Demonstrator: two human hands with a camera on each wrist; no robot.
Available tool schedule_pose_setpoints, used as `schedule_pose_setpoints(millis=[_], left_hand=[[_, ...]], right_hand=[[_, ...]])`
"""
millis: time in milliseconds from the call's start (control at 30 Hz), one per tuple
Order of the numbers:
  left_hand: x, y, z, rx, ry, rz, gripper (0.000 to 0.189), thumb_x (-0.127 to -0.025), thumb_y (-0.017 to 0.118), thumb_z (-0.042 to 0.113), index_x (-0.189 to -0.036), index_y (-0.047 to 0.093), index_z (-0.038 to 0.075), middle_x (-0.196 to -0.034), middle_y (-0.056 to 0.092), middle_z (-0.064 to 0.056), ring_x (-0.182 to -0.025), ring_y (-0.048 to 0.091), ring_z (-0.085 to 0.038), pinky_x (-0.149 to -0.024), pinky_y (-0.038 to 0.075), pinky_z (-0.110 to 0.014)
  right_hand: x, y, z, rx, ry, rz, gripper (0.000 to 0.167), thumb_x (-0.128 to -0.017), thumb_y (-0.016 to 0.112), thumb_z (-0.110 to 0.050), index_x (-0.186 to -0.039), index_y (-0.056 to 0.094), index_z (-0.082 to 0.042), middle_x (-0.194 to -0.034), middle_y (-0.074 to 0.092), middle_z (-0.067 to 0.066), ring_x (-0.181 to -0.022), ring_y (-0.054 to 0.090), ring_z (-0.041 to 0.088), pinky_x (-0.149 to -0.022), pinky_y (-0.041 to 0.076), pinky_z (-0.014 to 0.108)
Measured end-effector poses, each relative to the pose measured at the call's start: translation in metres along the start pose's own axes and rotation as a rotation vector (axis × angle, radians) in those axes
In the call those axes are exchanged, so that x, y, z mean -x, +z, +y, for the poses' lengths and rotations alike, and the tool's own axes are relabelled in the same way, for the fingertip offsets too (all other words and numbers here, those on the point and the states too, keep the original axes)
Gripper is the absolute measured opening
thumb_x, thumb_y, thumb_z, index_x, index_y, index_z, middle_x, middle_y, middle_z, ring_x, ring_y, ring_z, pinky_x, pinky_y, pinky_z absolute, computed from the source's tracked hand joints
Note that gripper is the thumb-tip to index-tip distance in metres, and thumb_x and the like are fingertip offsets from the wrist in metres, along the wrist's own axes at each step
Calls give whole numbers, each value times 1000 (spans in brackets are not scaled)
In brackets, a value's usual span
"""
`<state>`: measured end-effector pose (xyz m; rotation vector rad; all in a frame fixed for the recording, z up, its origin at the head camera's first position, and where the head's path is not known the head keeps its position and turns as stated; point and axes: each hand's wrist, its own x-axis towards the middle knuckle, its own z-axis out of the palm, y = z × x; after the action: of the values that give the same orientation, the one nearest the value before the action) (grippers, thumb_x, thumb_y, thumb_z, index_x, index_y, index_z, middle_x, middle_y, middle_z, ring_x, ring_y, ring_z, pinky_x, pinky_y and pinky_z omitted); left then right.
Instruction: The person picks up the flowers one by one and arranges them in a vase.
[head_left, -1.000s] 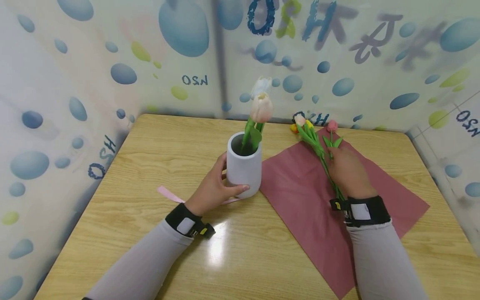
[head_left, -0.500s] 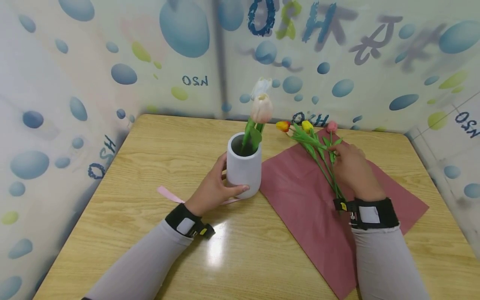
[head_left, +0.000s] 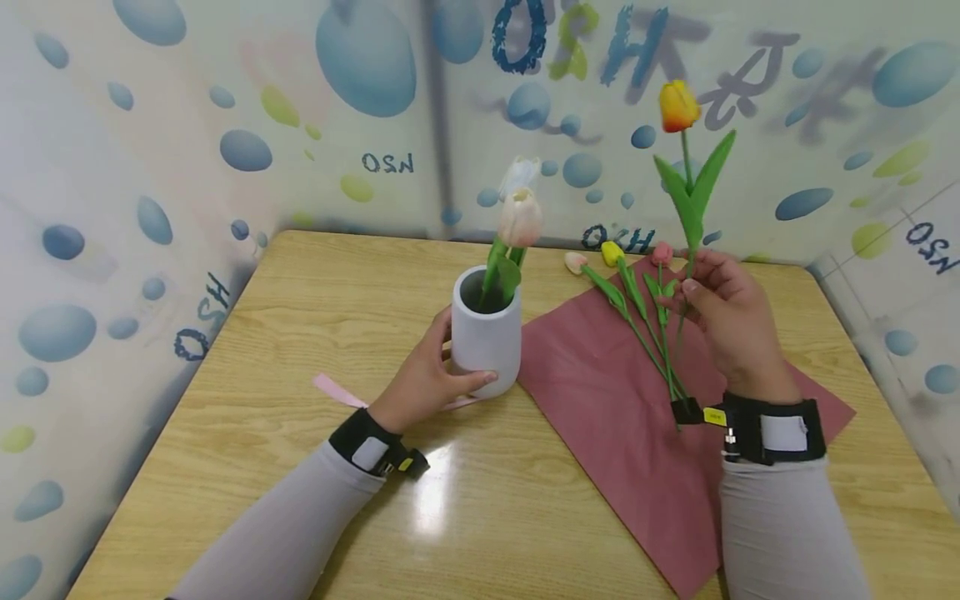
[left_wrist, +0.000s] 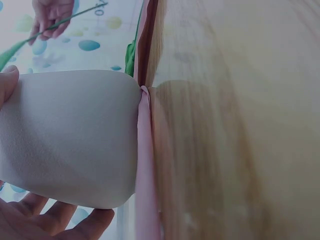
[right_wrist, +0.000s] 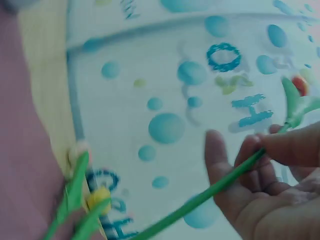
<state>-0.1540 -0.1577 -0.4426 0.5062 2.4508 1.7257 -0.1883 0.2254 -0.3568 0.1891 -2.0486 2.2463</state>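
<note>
My left hand grips a white vase low on its side, thumb across the front and fingers behind. Out of the vase's mouth stand a pale pink tulip and a white tulip. At the right, my right hand pinches the green stem of an orange-yellow tulip between thumb and fingers, its bloom upright. In the right wrist view the stem runs slantwise across the fingers. Below that hand, a light pink tulip, a yellow tulip and a deeper pink tulip lie on dark pink paper.
The dark pink wrapping paper covers the right part of the wooden table. A pink ribbon passes by the vase's base. Behind the table's back edge rises a patterned wall.
My right hand has picked the orange-yellow tulip from the bunch and raised it upright. The light pink tulip now lies further left. My left hand and the vase have stayed put.
</note>
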Motion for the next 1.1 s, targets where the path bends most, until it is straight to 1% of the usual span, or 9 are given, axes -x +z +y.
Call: schedule_pose_setpoints(millis=[33, 100, 200, 300, 400, 633, 867, 967, 1100], left_hand=[[0, 0, 0, 0, 2, 0, 101, -82, 90, 34, -160, 25, 39, -149, 48, 6, -138, 48, -19, -115, 45, -58], [0, 0, -1, 0, 2, 1, 101, -82, 90, 33, -159, 25, 40, -149, 48, 6, -138, 48, -19, -115, 45, -58], [0, 0, -1, 1, 1, 0, 101, -82, 90, 33, -159, 25, 39, -149, 48, 6, -138, 48, -19, -115, 45, -59], [0, 0, 0, 3, -2, -2, 102, -82, 90, 32, -160, 25, 39, -149, 48, 5, -139, 48, -20, -116, 44, -59], [0, 0, 1, 4, -6, -2, 102, -83, 90, 32, -160, 24, 38, -150, 48, 4, -139, 48, -20, -116, 44, -59], [0, 0, 2, -1, -16, 0, 102, -83, 90, 32, -160, 24, 38, -150, 48, 5, -140, 47, -20, -116, 44, -58], [0, 0, 0, -1, -16, -2, 101, -83, 90, 34, -160, 24, 40, -150, 48, 6, -139, 47, -19, -115, 45, -58], [0, 0, 0, -1, -18, -3, 101, -83, 90, 35, -160, 24, 40, -150, 47, 6, -139, 47, -19, -115, 45, -58], [0, 0, 0, -4, -20, -1, 101, -83, 90, 35, -160, 24, 40, -150, 47, 6, -139, 47, -20, -115, 44, -59]], right_hand=[[0, 0, 0, -100, -14, -20, 25, -105, 51, 4, -126, 58, -6, -107, 57, 5, -89, 66, 13, -82, 63, 24], [1, -1, -1, -248, -34, -60, 23, -103, 52, 7, -123, 59, -3, -105, 60, 7, -90, 68, 16, -84, 64, 27], [1, -2, -2, -379, -42, -112, 19, -103, 53, 8, -118, 61, 1, -104, 65, 9, -91, 72, 19, -83, 64, 29], [1, -1, -3, -417, -45, -127, 14, -104, 54, 5, -114, 63, 2, -102, 68, 10, -90, 73, 19, -80, 65, 28], [0, 1, -2, -429, -38, -118, 12, -105, 55, 1, -111, 64, 2, -101, 71, 10, -88, 73, 19, -78, 65, 27], [-3, 1, 6, -518, -2, -108, 13, -105, 53, 2, -105, 66, 2, -98, 76, 12, -87, 77, 19, -76, 65, 30], [-5, 1, 11, -592, 39, -72, 12, -106, 52, 1, -103, 63, 0, -95, 75, 13, -83, 75, 20, -69, 65, 29], [-5, 1, 12, -621, 49, -64, 15, -107, 49, 2, -102, 63, -1, -95, 75, 13, -85, 75, 21, -68, 65, 29], [-6, 5, 13, -634, 52, -39, 13, -106, 51, 1, -103, 63, -1, -95, 74, 12, -85, 74, 21, -69, 65, 30]])
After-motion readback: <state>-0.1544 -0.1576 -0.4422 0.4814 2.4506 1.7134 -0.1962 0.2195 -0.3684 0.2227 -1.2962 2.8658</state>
